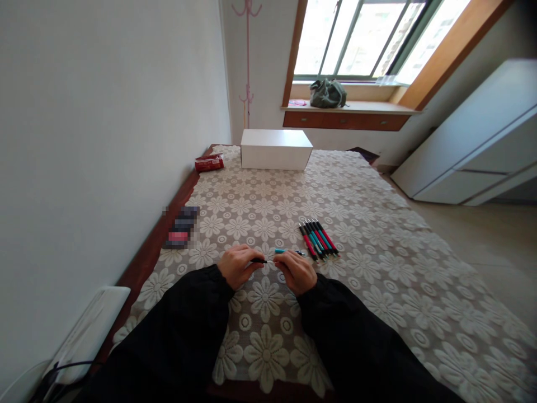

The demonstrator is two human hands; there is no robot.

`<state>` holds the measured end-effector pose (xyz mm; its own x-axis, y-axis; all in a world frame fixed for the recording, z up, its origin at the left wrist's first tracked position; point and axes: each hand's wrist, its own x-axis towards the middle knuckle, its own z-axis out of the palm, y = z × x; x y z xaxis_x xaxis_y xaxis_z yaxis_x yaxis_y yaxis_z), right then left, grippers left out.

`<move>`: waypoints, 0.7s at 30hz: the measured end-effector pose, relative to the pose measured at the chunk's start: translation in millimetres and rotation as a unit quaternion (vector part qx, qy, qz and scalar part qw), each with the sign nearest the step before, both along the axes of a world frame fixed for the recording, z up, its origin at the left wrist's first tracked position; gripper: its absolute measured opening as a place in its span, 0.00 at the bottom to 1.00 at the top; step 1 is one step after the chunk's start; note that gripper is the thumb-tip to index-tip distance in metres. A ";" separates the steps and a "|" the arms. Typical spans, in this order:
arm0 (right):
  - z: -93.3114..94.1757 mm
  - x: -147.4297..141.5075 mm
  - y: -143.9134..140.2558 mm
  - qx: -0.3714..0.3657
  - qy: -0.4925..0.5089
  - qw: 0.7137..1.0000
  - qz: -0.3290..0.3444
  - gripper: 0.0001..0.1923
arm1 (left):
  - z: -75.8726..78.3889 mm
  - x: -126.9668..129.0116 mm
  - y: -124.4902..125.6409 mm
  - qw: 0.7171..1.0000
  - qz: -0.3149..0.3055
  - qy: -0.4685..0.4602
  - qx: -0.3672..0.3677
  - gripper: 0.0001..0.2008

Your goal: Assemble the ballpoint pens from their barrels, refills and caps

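One left hand (237, 267) and one right hand (297, 272), fingertips nearly meeting low over the tablecloth (266, 355); left is curled nearly closed, thumb and fingers pinching a slim black pen (259, 260), its pale end toward the right; right has thumb and fingers drawn together at that end, but I can't tell from here whether it grips anything.

Pen looks light and stiff, probably smooth plastic, so likely to roll or twist if pinched loosely; barrel seems the best hold, close to the middle; thin end likely the fragile bit, so a light fingertip touch there.

Both wrists low, backs of the hands up; forearms in black sleeves (180, 322) angle inward from either side.

Just beyond the right fingers, a teal pen (280, 251) lies on the cloth, partly hidden by the hand; beside it to the right, a row of pens (321, 239), red, teal and black, side by side; farther out, left edge, a dark blurred item (181, 224); far end, a red packet (209, 163) and a white box (274, 157).
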<state>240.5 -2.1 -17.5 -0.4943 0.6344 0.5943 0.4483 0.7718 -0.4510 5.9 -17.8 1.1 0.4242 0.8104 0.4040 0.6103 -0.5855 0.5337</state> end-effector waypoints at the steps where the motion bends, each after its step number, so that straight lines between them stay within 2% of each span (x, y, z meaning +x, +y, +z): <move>1: -0.6 0.2 0.0 -0.002 0.002 1.000 0.001 0.10 | -0.4 -0.1 -0.1 1.000 0.003 -0.001 -0.001 0.07; 16: -5.5 0.5 3.3 0.013 -0.052 0.998 -0.023 0.14 | -3.9 1.2 0.6 0.994 0.020 -0.095 -0.047 0.08; 21: -1.9 1.3 2.1 0.030 -0.048 0.997 -0.055 0.12 | -4.7 0.2 1.1 0.988 0.039 -0.136 -0.059 0.08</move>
<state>241.7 0.0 -19.4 -0.4810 0.6519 0.5862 0.5700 0.7406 -0.3558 6.1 -16.6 -3.6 0.2470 0.8851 0.3945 0.4755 -0.4655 0.7465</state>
